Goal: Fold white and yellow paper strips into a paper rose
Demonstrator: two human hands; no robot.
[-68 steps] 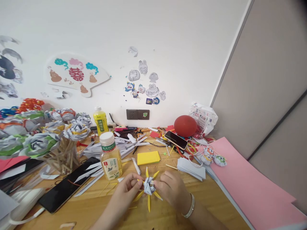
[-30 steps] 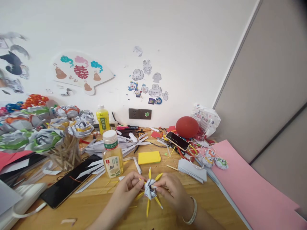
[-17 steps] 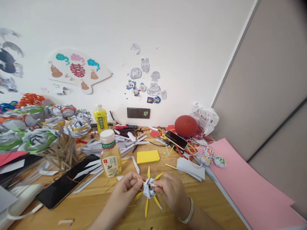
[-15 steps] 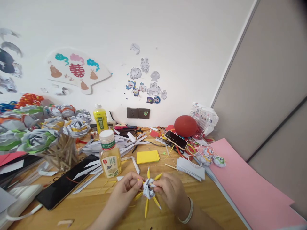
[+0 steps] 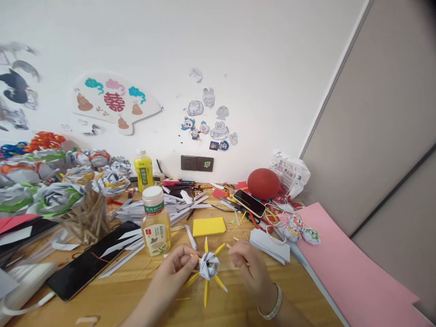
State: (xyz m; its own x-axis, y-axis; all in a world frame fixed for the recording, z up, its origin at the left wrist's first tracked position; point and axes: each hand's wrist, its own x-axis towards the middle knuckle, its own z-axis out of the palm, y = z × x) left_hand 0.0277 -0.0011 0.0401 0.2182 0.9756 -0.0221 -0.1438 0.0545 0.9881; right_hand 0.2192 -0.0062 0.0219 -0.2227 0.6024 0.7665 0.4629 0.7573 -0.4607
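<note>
My left hand (image 5: 179,268) pinches the edge of a paper flower (image 5: 208,266) between thumb and fingers. The flower has a folded white ring at its centre with a small hole, and pointed yellow petals stick out around it. To the right, my right hand (image 5: 250,263) is apart from the flower, its fingers loosely bent and nothing visible in them. It wears a bracelet (image 5: 271,303). Just beyond the flower lies a stack of yellow paper (image 5: 209,226). A stack of white paper strips (image 5: 269,245) lies beside my right hand.
A tea bottle (image 5: 156,229) stands left of the flower, with a yellow drink bottle (image 5: 143,172) behind. Paper roses (image 5: 59,198) crowd the left. White strips (image 5: 160,210), a phone (image 5: 249,203), a red balloon (image 5: 263,184) and pink sheets (image 5: 350,268) cover other parts.
My right hand has let go of the flower and moved a little to the right. My left hand still holds the flower, whose white ring now shows more fully.
</note>
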